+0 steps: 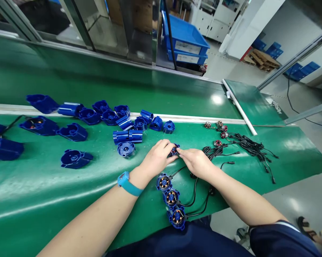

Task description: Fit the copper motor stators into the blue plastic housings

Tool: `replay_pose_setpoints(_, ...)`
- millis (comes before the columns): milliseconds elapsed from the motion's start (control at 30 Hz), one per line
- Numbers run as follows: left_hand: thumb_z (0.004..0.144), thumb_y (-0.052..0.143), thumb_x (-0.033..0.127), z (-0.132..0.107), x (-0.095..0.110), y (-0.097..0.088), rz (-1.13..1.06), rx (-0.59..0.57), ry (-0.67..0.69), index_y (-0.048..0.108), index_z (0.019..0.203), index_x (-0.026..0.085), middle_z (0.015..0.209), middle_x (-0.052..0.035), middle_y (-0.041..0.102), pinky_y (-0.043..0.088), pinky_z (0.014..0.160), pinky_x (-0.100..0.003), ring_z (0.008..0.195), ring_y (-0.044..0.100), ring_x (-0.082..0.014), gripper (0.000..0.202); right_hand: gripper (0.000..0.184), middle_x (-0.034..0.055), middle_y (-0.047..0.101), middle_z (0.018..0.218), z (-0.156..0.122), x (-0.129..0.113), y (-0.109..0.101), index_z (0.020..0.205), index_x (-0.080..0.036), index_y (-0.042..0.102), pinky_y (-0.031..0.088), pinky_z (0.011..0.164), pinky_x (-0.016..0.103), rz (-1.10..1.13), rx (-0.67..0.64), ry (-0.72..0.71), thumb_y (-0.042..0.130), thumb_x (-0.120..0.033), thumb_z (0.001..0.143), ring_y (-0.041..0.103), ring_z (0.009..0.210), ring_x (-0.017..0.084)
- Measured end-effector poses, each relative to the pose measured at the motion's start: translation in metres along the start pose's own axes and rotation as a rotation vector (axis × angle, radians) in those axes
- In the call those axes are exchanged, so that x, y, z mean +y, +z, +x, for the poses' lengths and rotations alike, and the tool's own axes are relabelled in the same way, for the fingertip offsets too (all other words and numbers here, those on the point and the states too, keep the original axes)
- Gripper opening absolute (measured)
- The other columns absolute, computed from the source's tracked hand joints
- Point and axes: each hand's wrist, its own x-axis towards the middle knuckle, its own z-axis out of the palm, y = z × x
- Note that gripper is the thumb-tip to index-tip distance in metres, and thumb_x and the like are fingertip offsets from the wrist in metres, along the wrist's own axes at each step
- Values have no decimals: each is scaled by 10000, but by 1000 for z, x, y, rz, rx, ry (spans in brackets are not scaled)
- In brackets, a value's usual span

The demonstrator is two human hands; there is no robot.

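My left hand (160, 155) is closed round a small blue plastic motor housing (174, 150) with a motor in it. My right hand (196, 161) has its fingers pinched together at the right edge of this housing; the fingertips partly hide what they press on. Just below my hands, three blue housings (171, 197) with copper-wound motors stand in a column, open side up. Black cables (195, 191) run from them to the right, partly under my right forearm.
Several empty blue housings (126, 149) lie to the left, with larger blue housings (74, 159) farther left. To the right are loose motors (217, 143) and bundled black cables (248, 144). A white tube (240, 107) lies across the green bench (91, 200). Blue crates (189, 39) stand behind.
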Motion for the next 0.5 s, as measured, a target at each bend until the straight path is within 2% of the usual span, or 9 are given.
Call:
replay_pose_setpoints(133,856,724,339,-1,0,2,17,19,17,560,1041,149,980,-96,627,558,835,-407,943,604,-246,313,298,121,754,1058,8,-4,-4,1164,-154,714,565,905,365,131,201,282,532,-274,961,711,964,217)
replay_pose_setpoints(233,873,705,330,-1,0,2,23,56,54,566,1056,153,1002,-108,646,563,857,-405,982,626,-253,290,279,108,749,972,21,-7,1,1089,-137,735,547,828,339,195,134,418,607,-288,893,686,854,200)
replay_pose_setpoints(333,880,699,325,-1,0,2,25,76,79,578,1072,165,1030,-110,655,567,874,-401,1007,641,-253,278,210,46,729,843,31,-8,7,925,-157,754,498,731,280,327,59,544,615,-291,840,635,750,159)
replay_pose_setpoints(433,882,697,331,-2,0,2,40,75,97,593,1084,162,1041,-119,660,573,871,-410,1003,641,-254,283,155,-8,671,706,35,-5,10,782,-172,716,427,635,242,416,42,659,622,-295,775,569,664,131)
replay_pose_setpoints(500,886,689,331,-2,0,3,46,65,113,599,1076,147,1047,-133,660,575,873,-416,1010,635,-259,279,123,-28,635,659,36,-3,12,726,-181,673,383,592,236,425,38,686,621,-291,746,530,629,122)
